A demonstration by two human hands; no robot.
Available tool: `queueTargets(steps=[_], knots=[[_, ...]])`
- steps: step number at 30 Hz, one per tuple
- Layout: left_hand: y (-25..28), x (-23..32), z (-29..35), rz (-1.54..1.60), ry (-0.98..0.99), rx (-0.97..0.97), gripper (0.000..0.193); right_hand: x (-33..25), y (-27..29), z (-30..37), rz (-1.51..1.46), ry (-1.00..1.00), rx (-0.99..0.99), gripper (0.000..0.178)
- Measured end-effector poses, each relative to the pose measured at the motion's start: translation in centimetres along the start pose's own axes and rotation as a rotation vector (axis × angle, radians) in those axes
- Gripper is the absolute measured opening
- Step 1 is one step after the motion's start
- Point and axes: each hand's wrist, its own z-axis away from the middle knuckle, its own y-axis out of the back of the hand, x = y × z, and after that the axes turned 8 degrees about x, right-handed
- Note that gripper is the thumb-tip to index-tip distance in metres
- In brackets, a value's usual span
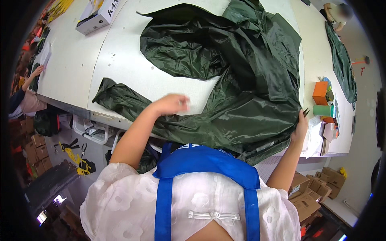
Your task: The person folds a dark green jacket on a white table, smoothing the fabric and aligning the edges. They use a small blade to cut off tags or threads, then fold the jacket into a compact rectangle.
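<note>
A large sheet of shiny dark green fabric (245,116) lies crumpled across the white table (124,48) and hangs over its near edge in front of me. My left hand (173,104) is above a narrow strip of the fabric on the left; motion smears its fingers, and I cannot tell whether they hold anything. At the right edge of the fabric, my right hand (300,126) is closed, with a small dark pointed thing (306,112) sticking up from its fingers. The fabric's border meets that hand, and its fingers are partly hidden.
An orange box (320,93) and a green cylinder (323,110) stand right of the fabric, near papers (315,136). A white carton (96,18) sits at the far left. Other people are at the left and far right. Cardboard boxes (303,197) are piled below the table, lower right.
</note>
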Motion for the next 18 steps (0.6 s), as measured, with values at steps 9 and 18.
queueTargets(steps=[9, 18], knots=[[-1.5, 5.9, -13.2, -0.462, 0.096, 0.625, 0.041, 0.5, -1.0, 2.0, -0.017, 0.009, -0.075, 0.027], [20.2, 3.6, -1.7, -0.606, -0.544, 0.651, 0.02, -7.3, 6.9, 1.2, -0.125, 0.248, 0.149, 0.032]])
